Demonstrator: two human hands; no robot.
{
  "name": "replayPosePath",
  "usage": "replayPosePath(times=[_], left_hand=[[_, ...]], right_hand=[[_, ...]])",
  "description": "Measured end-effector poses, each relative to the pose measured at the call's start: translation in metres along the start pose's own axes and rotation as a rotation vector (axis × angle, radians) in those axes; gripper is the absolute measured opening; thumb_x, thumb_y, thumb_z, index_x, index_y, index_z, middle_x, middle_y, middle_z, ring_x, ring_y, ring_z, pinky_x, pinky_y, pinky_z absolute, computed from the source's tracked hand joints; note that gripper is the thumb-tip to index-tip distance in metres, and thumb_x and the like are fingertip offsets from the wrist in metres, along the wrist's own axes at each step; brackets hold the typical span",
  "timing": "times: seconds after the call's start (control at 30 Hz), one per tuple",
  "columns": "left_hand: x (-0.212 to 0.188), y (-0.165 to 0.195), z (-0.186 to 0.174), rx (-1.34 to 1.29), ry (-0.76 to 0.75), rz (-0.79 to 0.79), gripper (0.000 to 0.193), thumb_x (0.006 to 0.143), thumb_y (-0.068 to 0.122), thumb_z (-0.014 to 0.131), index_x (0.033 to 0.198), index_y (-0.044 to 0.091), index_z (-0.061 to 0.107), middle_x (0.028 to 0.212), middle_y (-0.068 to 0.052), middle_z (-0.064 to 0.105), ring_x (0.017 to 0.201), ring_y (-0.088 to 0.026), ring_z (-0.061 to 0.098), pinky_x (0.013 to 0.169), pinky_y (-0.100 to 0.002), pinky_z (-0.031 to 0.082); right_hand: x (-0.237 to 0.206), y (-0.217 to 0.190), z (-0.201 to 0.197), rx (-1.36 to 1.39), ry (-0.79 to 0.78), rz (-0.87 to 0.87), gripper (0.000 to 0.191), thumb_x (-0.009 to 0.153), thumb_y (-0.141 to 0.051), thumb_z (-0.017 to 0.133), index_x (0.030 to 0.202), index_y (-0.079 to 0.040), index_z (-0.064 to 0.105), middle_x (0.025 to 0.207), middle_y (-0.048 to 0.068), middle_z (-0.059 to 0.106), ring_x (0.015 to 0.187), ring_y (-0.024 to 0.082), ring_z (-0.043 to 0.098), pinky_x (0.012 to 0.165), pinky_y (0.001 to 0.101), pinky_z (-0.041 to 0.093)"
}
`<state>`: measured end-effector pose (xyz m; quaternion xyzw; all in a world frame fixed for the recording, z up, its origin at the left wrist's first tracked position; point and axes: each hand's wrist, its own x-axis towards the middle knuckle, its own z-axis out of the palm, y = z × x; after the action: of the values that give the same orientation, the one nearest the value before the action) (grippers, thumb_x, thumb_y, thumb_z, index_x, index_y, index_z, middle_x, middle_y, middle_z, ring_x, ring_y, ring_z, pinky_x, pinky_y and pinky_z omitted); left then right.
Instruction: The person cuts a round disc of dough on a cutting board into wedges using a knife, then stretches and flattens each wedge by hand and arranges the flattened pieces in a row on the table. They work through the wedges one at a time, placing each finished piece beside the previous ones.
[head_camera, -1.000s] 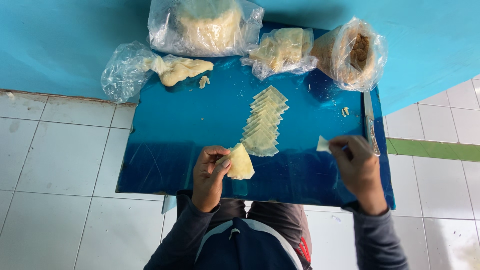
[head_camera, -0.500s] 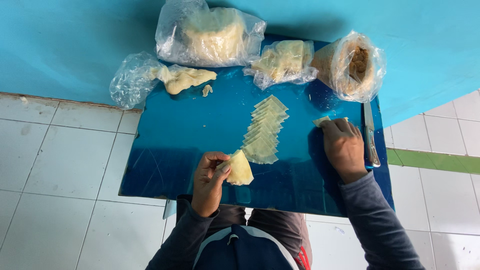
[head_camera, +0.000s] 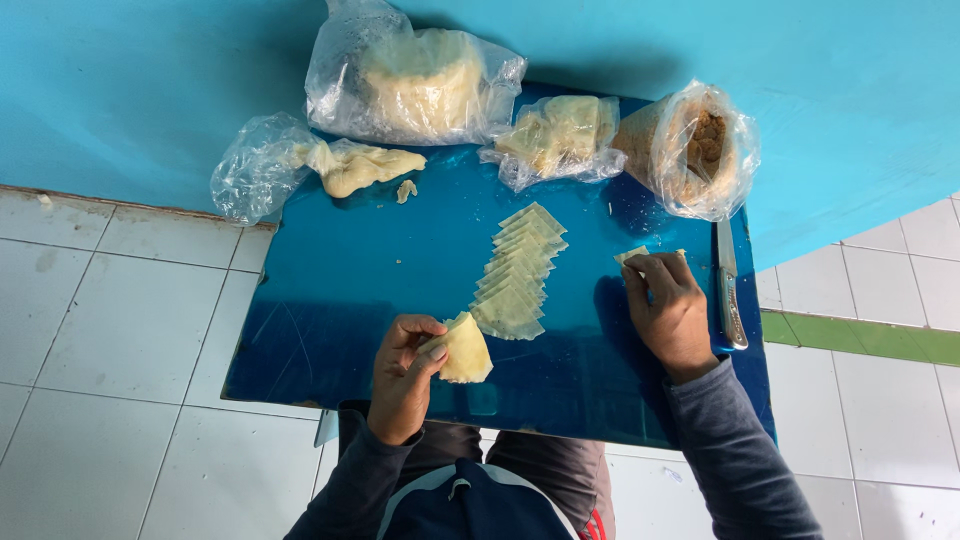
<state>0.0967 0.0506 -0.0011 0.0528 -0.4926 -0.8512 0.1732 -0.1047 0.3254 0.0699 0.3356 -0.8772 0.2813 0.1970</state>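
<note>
Pale dough wedge (head_camera: 462, 349) unchanged in left hand (head_camera: 403, 377) grip; right hand (head_camera: 672, 312) now pinching small dough scrap (head_camera: 633, 254).

On a blue board (head_camera: 330, 300), the left hand (head_camera: 402, 375) is pinching a folded pastry wrapper (head_camera: 462, 350) at about six o'clock. The right hand (head_camera: 668, 310) is pressing on a small dough piece (head_camera: 632, 254) at three o'clock. A row of cut wrappers (head_camera: 518, 272) is lying between them, plastic bags (head_camera: 420, 80) sitting at twelve, a knife (head_camera: 728, 290) just right of the hand.
</note>
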Motion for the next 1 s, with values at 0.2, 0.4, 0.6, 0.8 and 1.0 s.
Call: replayPosePath(times=[0.2, 0.4, 0.6, 0.8, 1.0], left_hand=[[0.003, 0.006, 0.003, -0.120, -0.018, -0.051, 0.022, 0.102, 0.010, 0.060, 0.123, 0.004, 0.056, 0.113, -0.006, 0.058, 0.101, -0.010, 0.056, 0.091, -0.025, 0.051], [0.026, 0.037, 0.021, 0.133, -0.166, -0.246, 0.032, 0.092, 0.016, 0.073, 0.117, 0.008, 0.055, 0.104, -0.003, 0.058, 0.084, -0.009, 0.062, 0.072, -0.026, 0.056], [0.091, 0.083, 0.029, 0.750, -0.412, -0.037, 0.030, 0.094, 0.021, 0.071, 0.117, 0.008, 0.058, 0.097, 0.002, 0.064, 0.082, -0.007, 0.064, 0.069, -0.022, 0.057], [0.191, 0.067, 0.032, 0.682, -0.509, 0.131, 0.026, 0.097, 0.010, 0.073, 0.119, 0.006, 0.061, 0.107, 0.000, 0.065, 0.093, -0.007, 0.061, 0.078, -0.023, 0.053], [0.259, 0.026, 0.016, 0.495, -0.371, -0.040, 0.030, 0.091, 0.010, 0.073, 0.118, 0.010, 0.061, 0.107, 0.002, 0.064, 0.091, -0.006, 0.062, 0.071, -0.024, 0.054]], right_hand=[[-0.001, 0.003, 0.003, 0.082, 0.023, 0.025, 0.010, 0.098, -0.004, 0.072, 0.106, -0.001, 0.069, 0.102, 0.014, 0.069, 0.081, 0.023, 0.072, 0.068, 0.0308, 0.061], [-0.001, 0.005, 0.003, 0.088, 0.033, 0.052, 0.009, 0.096, -0.005, 0.072, 0.104, -0.002, 0.070, 0.100, 0.013, 0.069, 0.081, 0.024, 0.070, 0.069, 0.0325, 0.060], [-0.003, 0.006, 0.002, 0.098, 0.050, 0.027, 0.011, 0.094, -0.006, 0.072, 0.104, -0.003, 0.070, 0.099, 0.013, 0.069, 0.082, 0.027, 0.071, 0.070, 0.0346, 0.059], [-0.004, 0.009, 0.000, 0.093, 0.040, 0.032, 0.011, 0.094, -0.007, 0.072, 0.104, -0.004, 0.070, 0.098, 0.013, 0.069, 0.080, 0.027, 0.070, 0.069, 0.0358, 0.058], [-0.004, 0.009, -0.006, 0.053, 0.083, -0.009, 0.010, 0.094, -0.008, 0.072, 0.104, -0.004, 0.070, 0.099, 0.014, 0.069, 0.082, 0.029, 0.070, 0.070, 0.0371, 0.059]])
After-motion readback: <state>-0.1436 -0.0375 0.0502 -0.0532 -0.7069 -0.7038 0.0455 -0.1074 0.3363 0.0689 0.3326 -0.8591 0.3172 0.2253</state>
